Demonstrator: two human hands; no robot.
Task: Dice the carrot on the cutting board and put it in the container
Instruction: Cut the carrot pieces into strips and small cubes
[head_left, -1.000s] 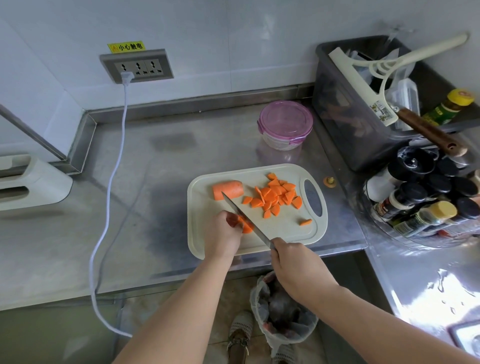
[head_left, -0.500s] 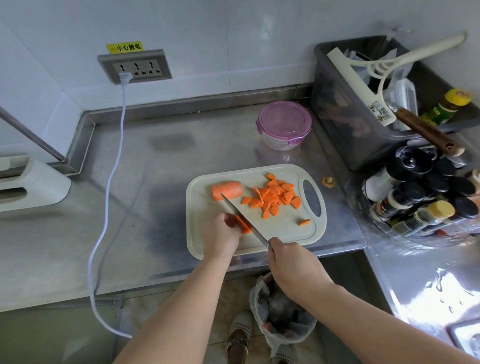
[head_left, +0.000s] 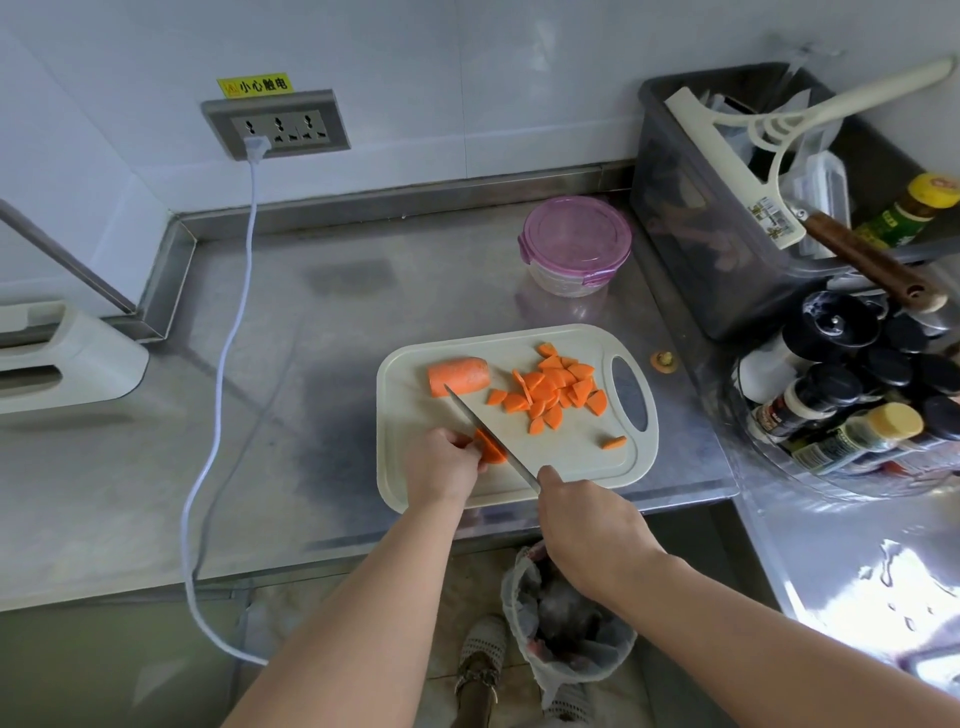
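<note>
A pale cutting board (head_left: 571, 467) lies near the counter's front edge. On it sit a whole carrot chunk (head_left: 460, 375) at the back left and a pile of cut carrot pieces (head_left: 553, 392) toward the right. My left hand (head_left: 441, 465) holds down a small carrot piece (head_left: 491, 449) at the board's front left. My right hand (head_left: 584, 514) grips a knife (head_left: 488, 434) by its handle, with the blade laid against that piece. A round container with a purple lid (head_left: 576, 241), shut, stands behind the board.
A dark bin (head_left: 691, 249) of utensils and a rack of spice bottles (head_left: 852, 405) crowd the right side. A carrot end (head_left: 664, 359) lies right of the board. A white cable (head_left: 228, 364) trails down the counter's left. A bagged waste bin (head_left: 566, 623) sits on the floor below.
The knife has shifted slightly against the piece under my left hand. Both hands stay at the board's front edge and the cut pile is unchanged.
</note>
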